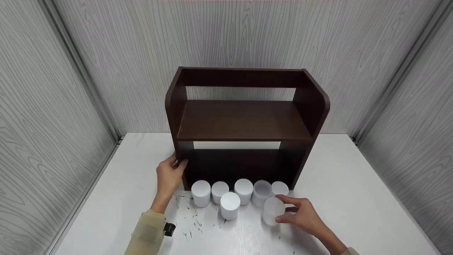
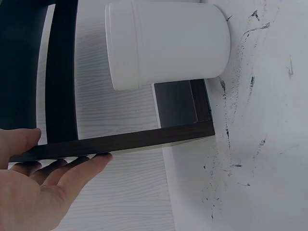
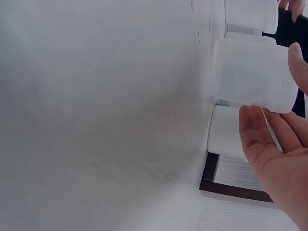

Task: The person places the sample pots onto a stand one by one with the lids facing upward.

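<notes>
My left hand [image 1: 170, 175] grips the front edge of the left side panel of a dark brown two-tier shelf [image 1: 244, 120]. In the left wrist view the thumb lies on the panel's inner side and the fingers on its outer side. My right hand [image 1: 300, 214] holds a translucent plastic jar [image 1: 273, 212] between thumb and fingers, in front of the shelf's right end. Its base is close to the tabletop in the right wrist view [image 3: 255, 74]. Another translucent jar [image 1: 262, 191] and a white jar [image 1: 280, 187] stand just behind it.
Along the shelf's lower front stand white jars [image 1: 201, 193] in a row, with one white jar [image 1: 230, 205] nearer me. Dark scuff marks [image 1: 194, 219] streak the white table [image 1: 106, 198]. Grey wood-grain panels [image 1: 244, 32] enclose the back and both sides.
</notes>
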The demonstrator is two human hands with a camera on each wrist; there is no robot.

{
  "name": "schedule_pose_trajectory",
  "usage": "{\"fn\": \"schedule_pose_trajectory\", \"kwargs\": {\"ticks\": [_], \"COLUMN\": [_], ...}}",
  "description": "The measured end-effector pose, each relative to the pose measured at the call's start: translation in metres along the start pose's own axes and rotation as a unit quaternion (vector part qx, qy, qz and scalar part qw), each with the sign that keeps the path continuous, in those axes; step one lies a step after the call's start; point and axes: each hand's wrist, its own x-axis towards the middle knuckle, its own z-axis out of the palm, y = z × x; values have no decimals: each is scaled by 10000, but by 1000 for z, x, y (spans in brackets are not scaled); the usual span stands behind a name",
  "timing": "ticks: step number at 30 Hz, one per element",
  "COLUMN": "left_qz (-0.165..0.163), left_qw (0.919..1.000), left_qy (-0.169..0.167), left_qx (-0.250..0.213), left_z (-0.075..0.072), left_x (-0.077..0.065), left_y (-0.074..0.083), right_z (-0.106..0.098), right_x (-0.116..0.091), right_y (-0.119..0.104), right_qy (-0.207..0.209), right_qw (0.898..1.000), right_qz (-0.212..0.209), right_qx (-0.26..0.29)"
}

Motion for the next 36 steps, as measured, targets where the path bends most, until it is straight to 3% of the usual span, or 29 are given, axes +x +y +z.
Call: {"fn": "schedule_pose_trajectory", "kwargs": {"ticks": [16,36], "left_qz": [82,33], "left_qw": [10000,10000], "left_qy": [-20,44], "left_qx": [12,2], "left_z": [0,2], "left_x": [1,0], "left_y": [-2,0], "right_z": [2,5], "right_x": [1,-1], "right_y": [-2,-4], "right_qy": [-110,54], "right_qw": [9997,10000], "right_qz": [-210,-45], "right_qx": [73,66]}}
